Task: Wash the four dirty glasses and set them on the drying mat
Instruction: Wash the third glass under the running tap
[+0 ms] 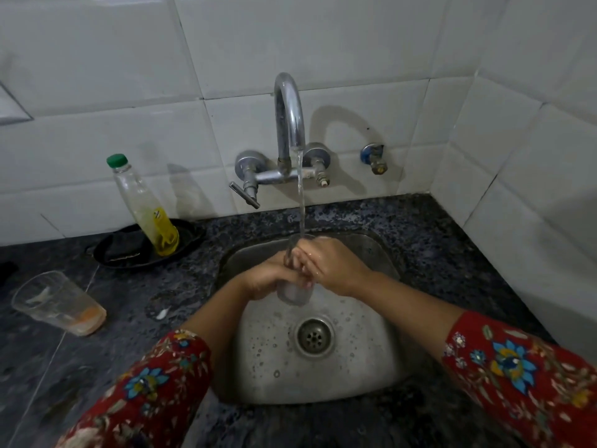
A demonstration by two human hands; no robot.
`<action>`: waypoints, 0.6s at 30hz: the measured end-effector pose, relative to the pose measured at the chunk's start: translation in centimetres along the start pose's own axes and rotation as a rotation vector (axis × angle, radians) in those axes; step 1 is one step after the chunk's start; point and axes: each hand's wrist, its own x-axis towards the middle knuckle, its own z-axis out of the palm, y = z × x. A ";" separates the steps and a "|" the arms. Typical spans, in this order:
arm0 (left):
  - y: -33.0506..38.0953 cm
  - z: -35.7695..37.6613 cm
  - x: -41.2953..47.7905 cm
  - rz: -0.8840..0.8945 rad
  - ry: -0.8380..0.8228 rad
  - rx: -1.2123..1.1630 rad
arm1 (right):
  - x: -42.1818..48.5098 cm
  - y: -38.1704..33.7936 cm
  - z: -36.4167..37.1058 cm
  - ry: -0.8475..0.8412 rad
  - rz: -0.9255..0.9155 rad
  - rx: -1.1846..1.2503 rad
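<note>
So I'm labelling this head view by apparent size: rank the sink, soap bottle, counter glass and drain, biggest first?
1. sink
2. soap bottle
3. counter glass, close to the bottle and nearer the camera, so that order is unsure
4. drain

The counter (436, 240) is dark stone with light specks, and it runs up to the white tiled wall. A metal sink (381, 253) is set into it. On the left stands a dirty glass (58, 303) with orange stuff at the bottom. Behind it, near the wall, lies a black dish (190, 236). A small white blob (162, 313) and a wet patch sit on the stone between the glass and the sink.
</note>
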 end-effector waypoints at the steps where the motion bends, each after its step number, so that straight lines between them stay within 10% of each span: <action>1: -0.3 0.0 0.1 -0.017 0.027 0.012 | 0.0 0.0 0.1 0.017 0.012 -0.006; 7: -1.1 3.3 1.6 -0.036 0.730 0.711 | 1.9 -0.8 0.8 0.020 0.382 -0.048; 14: -0.1 -0.6 -0.3 0.045 -0.006 0.119 | -0.5 0.5 0.3 0.084 0.079 0.209; 18: -1.2 1.3 0.4 0.019 0.331 0.273 | 0.6 0.5 0.9 0.026 0.204 0.102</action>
